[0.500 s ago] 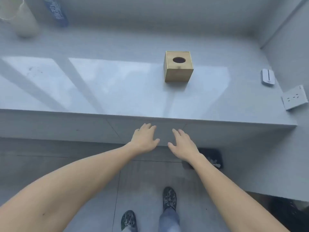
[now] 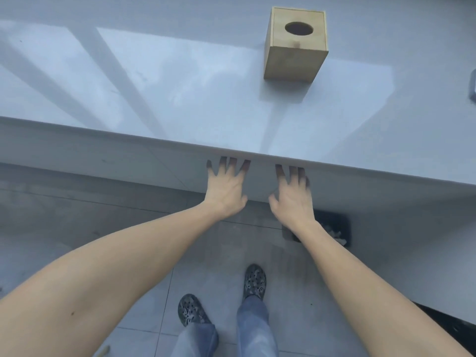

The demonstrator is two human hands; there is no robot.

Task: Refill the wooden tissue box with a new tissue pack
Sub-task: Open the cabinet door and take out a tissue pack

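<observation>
A cube-shaped wooden tissue box [image 2: 296,45] with an oval hole in its top stands upright on the grey glossy counter [image 2: 180,99], towards the back right. No tissue shows in the hole. My left hand [image 2: 226,186] and my right hand [image 2: 292,194] are stretched out side by side just below the counter's front edge. Both have fingers spread and hold nothing. The fingertips lie against the counter's front face, blurred. No tissue pack is in view.
A dark bin [image 2: 332,228] with white scraps sits on the tiled floor under my right forearm. A small grey object [image 2: 473,86] lies at the counter's right edge of view. My feet in patterned clogs [image 2: 253,280] stand on the floor.
Both hands have moved forward and up to the counter's front edge, fingers spreading. The view has closed in on the counter and tissue box.
</observation>
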